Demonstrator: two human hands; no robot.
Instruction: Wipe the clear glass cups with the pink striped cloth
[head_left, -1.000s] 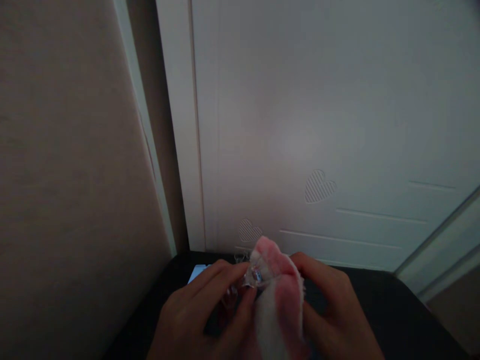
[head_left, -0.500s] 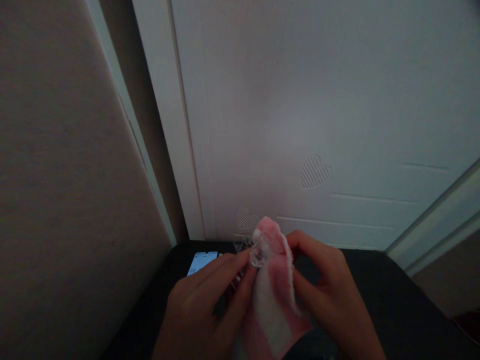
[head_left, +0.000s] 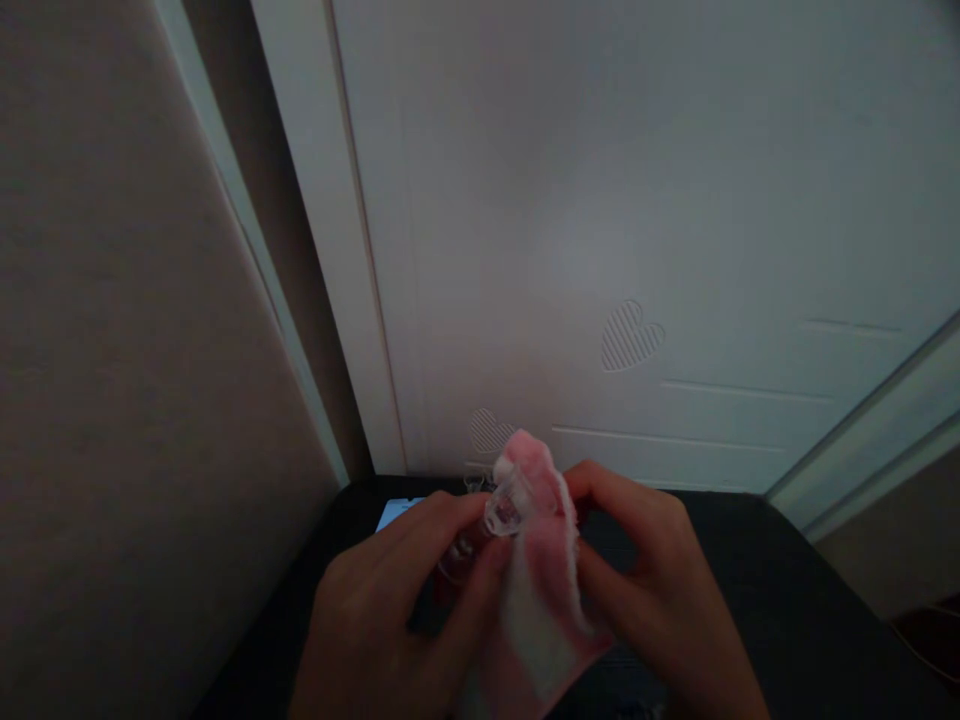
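Observation:
My left hand (head_left: 397, 590) is closed, its thumb and forefinger pinching a small clear, glass-like piece (head_left: 504, 508). A pink-and-white striped fuzzy cloth (head_left: 551, 585) lies against the right side of that piece and hangs down between my hands. Thumb and fingers of my right hand (head_left: 652, 560) grip the cloth's right edge, near its folded top. Past the gap in my left fingers shows another clear rounded item (head_left: 457, 555), partly hidden. What the clear piece is exactly, I cannot make out.
Both hands are above a dark tabletop (head_left: 757, 600). A lit phone (head_left: 397, 511) lies behind my left hand, partly covered. More small clear items (head_left: 474, 484) stand at the back edge. A white panel (head_left: 525, 250) with embossed hearts rises behind, and a wall (head_left: 150, 400) stands left.
The clear piece has turned slightly and moved a little left with my left fingers. The cloth and my right hand have shifted slightly left too. My left hand covers more of the phone.

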